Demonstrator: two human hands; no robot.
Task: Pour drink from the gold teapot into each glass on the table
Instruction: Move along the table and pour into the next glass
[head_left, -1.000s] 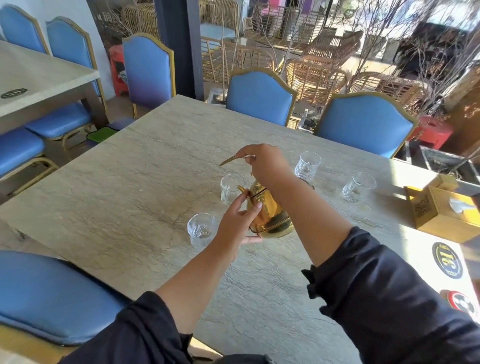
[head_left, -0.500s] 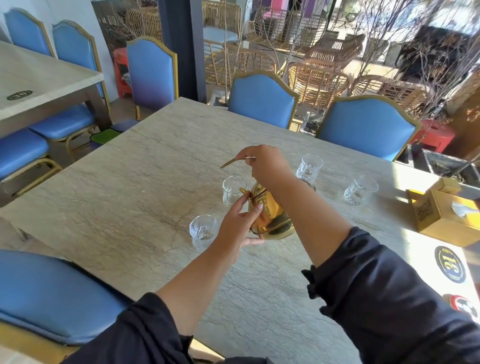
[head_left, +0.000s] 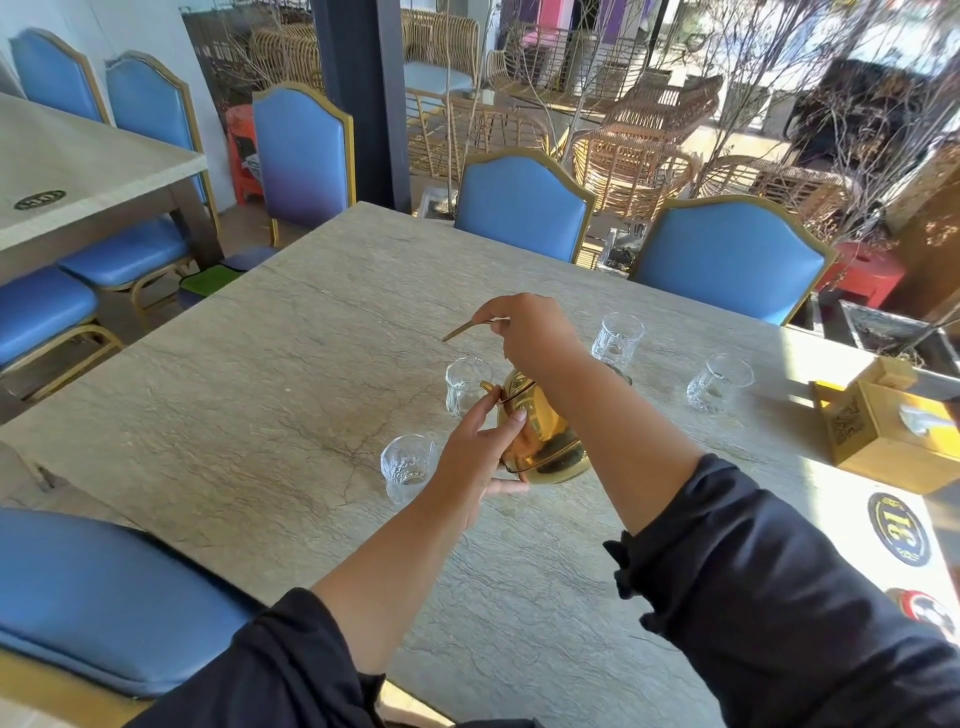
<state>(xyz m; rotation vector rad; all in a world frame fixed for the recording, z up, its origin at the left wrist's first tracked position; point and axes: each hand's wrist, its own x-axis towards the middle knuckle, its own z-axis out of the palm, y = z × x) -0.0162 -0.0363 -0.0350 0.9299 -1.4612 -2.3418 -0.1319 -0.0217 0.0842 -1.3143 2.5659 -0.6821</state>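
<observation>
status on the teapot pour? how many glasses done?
Done: none visibly; all four glasses look empty, including the nearest glass. In hand: right hand and left hand hold the gold teapot, spout by the second glass. Left: all four.

I was looking at a café: stone-topped tables (head_left: 218, 364) ringed by matching blue chairs (head_left: 524, 208), wicker seating (head_left: 631, 166) at the frame's top, branded coasters (head_left: 898, 527) lower right.

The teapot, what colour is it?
Shiny gold, seen in the head view: the teapot is held between both hands.
</observation>
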